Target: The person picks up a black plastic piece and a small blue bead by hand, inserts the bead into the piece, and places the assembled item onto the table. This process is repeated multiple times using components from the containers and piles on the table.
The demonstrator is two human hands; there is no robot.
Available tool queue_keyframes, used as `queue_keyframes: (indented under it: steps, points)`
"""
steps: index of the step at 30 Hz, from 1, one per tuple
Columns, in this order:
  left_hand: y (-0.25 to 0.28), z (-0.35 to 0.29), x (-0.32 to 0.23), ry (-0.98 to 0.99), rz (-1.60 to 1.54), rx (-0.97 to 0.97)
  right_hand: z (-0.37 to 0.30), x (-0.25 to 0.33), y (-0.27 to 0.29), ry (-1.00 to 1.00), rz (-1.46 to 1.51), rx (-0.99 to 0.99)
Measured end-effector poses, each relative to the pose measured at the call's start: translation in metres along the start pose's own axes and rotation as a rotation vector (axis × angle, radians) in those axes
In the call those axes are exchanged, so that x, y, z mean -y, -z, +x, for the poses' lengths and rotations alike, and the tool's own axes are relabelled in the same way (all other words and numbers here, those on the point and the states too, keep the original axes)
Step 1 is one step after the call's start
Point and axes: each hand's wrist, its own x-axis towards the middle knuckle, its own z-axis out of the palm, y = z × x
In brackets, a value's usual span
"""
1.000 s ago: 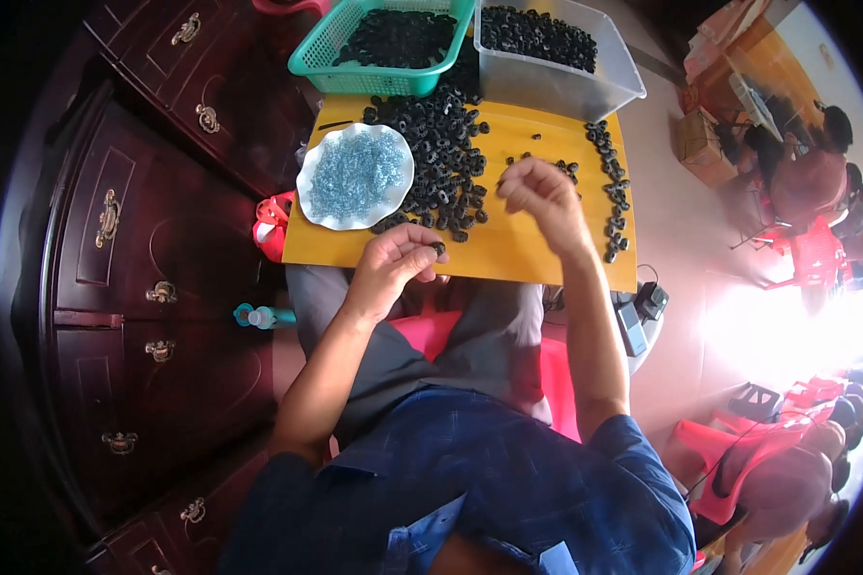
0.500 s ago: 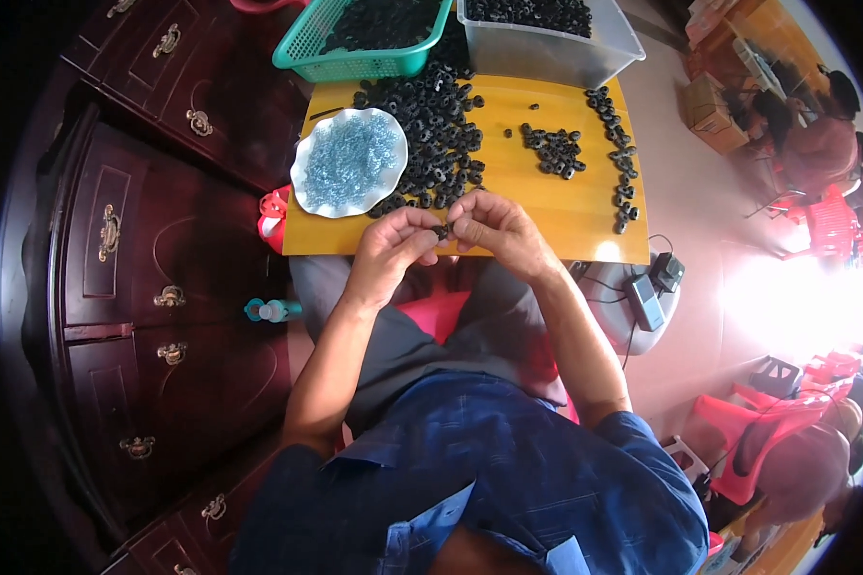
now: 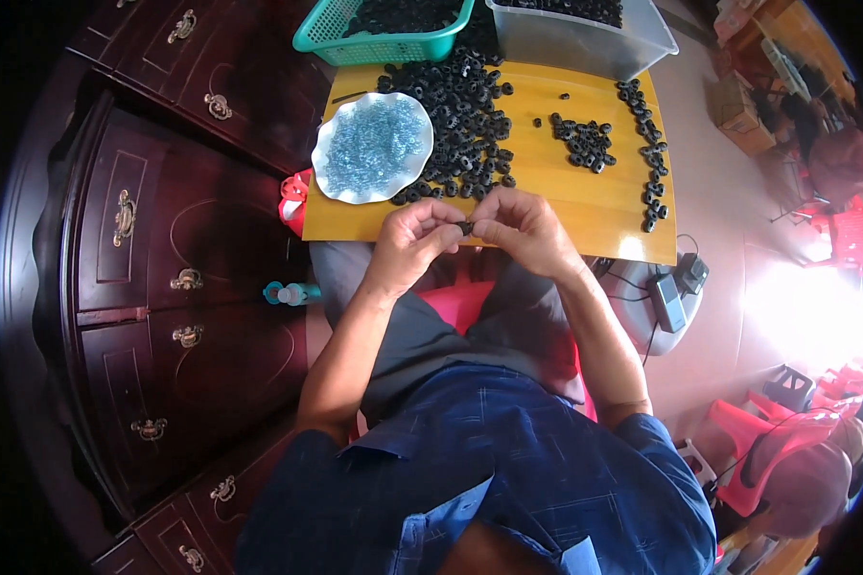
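At the near edge of the yellow table [image 3: 571, 211], my left hand [image 3: 405, 247] and my right hand [image 3: 532, 235] meet fingertip to fingertip. Between them they pinch a small black part [image 3: 466, 228], mostly covered by the fingers. Just beyond lies a heap of black ring-shaped parts [image 3: 470, 129]. Left of that heap, a white scalloped plate [image 3: 352, 197] holds many small clear bluish pieces [image 3: 374, 144]. A smaller cluster of black parts [image 3: 585, 142] sits farther right, and a line of black parts [image 3: 654, 158] runs along the table's right side.
A green basket [image 3: 384, 48] and a translucent bin [image 3: 585, 46], both holding black parts, stand at the far edge. Dark wooden drawers [image 3: 134, 220] line the left. Power adapters [image 3: 666, 299] rest on a stool at right. Other people sit farther right near red chairs [image 3: 748, 431].
The whole view has shifted, so the table and hands appear farther right. Both hands stay together at the table's edge, still pinching the small black part.
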Motion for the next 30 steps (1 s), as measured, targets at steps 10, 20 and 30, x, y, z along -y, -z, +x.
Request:
queue_keyframes:
  steps: [10,20,30]
  points:
    - [-0.008,0.002,0.020,-0.028,0.105,-0.029,-0.006,0.014,-0.007,0.073,-0.464,-0.137]
    - [-0.031,-0.008,0.007,-0.275,0.597,-0.271,-0.003,0.006,-0.008,0.096,-0.444,-0.141]
    - [-0.011,-0.005,-0.025,-0.230,0.590,-0.164,0.008,-0.010,-0.012,-0.006,0.126,0.000]
